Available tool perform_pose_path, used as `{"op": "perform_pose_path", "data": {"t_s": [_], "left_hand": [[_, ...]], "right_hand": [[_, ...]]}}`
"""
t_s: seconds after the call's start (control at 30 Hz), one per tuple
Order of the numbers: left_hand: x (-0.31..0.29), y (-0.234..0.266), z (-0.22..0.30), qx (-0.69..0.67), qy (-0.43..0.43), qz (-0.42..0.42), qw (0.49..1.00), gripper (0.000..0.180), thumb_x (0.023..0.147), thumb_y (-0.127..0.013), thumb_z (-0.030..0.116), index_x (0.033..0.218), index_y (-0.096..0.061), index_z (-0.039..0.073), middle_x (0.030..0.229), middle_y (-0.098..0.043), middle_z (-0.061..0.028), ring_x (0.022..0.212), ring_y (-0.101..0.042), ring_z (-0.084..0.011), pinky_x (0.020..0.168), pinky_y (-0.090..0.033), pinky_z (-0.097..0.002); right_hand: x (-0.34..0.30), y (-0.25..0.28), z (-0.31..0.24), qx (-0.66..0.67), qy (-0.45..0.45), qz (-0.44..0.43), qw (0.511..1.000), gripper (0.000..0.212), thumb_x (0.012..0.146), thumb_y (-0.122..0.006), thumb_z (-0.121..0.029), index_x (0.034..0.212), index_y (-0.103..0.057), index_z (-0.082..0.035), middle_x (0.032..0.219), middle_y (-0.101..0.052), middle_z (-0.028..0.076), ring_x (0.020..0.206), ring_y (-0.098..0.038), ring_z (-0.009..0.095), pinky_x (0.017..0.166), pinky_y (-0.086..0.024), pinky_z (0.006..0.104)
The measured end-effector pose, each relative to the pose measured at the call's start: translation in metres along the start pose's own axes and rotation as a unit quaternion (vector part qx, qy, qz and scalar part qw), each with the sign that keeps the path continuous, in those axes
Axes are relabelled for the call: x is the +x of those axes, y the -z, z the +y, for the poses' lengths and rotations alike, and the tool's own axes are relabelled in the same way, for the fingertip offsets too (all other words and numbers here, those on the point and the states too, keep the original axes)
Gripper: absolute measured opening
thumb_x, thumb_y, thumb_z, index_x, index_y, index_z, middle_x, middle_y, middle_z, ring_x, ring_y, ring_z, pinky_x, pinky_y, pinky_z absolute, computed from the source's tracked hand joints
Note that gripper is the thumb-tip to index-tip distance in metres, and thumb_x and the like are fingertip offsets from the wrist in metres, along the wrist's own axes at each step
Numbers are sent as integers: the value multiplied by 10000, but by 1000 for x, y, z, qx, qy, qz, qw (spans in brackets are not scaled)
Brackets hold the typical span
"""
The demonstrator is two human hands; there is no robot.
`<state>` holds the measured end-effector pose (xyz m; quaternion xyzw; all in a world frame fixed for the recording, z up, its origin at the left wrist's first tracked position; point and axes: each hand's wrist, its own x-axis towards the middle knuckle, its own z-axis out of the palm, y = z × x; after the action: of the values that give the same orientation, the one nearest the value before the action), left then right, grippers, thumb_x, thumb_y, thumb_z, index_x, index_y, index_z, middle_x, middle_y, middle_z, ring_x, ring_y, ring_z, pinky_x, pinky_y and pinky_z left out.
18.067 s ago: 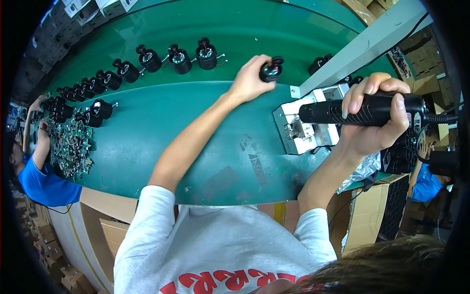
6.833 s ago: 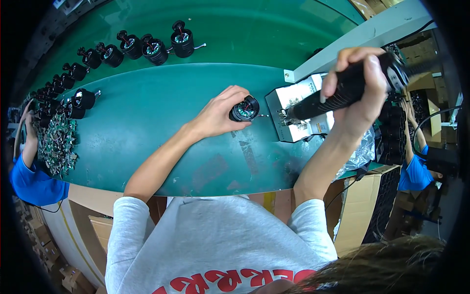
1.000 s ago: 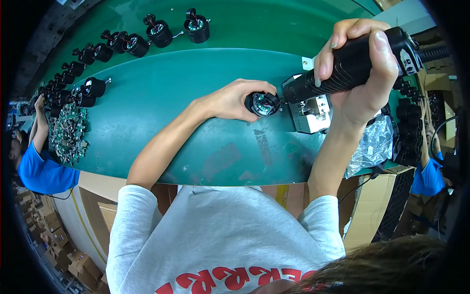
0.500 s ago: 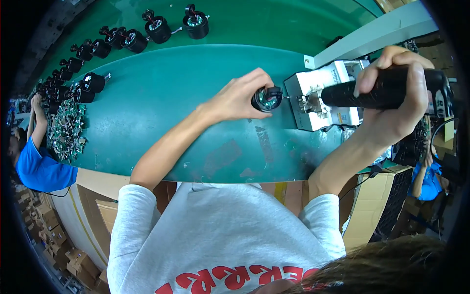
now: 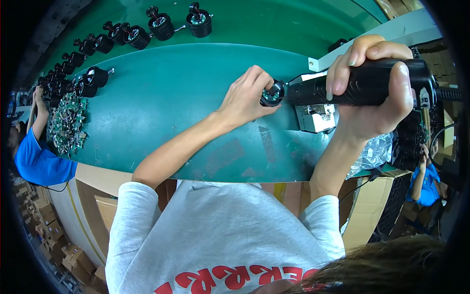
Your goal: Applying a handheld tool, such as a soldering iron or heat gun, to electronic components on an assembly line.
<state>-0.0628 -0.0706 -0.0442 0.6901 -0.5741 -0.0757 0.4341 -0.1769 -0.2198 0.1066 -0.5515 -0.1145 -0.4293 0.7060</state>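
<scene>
My left hand (image 5: 247, 94) is closed around a round black housing (image 5: 272, 96) with a green circuit board showing inside its mouth. In my right hand (image 5: 374, 88) is a black electric screwdriver (image 5: 362, 87), a thick cylinder with a cord leaving its rear end. The screwdriver's front end points left and lies right beside the housing; whether its bit touches the housing I cannot tell. Under the screwdriver stands a white and silver benchtop machine (image 5: 316, 120), probably a screw feeder, partly covered by the tool and my right hand.
Several black housings (image 5: 161, 28) with wires stand in a row along the far left of the green table (image 5: 161, 108). A heap of circuit boards (image 5: 68, 125) lies at the left edge near a person in blue (image 5: 44, 159). Clear plastic bags (image 5: 374, 154) lie at the right.
My right hand has brought the screwdriver left, from over the white machine to the housing. My left hand and the housing have shifted slightly right.
</scene>
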Motion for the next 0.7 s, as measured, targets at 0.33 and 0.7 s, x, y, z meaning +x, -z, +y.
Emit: {"op": "perform_pose_path", "data": {"t_s": [0.33, 0.7], "left_hand": [[-2, 2, -4, 6, -1, 9, 1000, 453, 678, -874, 173, 987, -555, 85, 960, -531, -52, 786, -559, -231, 690, -488, -344], [1, 7, -1, 12, 20, -21, 1000, 473, 705, -844, 152, 1070, -550, 88, 1022, -533, -67, 863, -584, -247, 745, -508, -364]], "right_hand": [[-1, -8, 11, -18, -24, 4, 1000, 295, 1014, -399, -230, 1073, -526, 29, 896, -582, 203, 465, -533, 193, 414, -458, 283], [-1, -13, 18, -43, 6, -99, 994, 232, 967, -525, -183, 1061, -521, 29, 880, -599, 190, 459, -548, 196, 385, -447, 271]]}}
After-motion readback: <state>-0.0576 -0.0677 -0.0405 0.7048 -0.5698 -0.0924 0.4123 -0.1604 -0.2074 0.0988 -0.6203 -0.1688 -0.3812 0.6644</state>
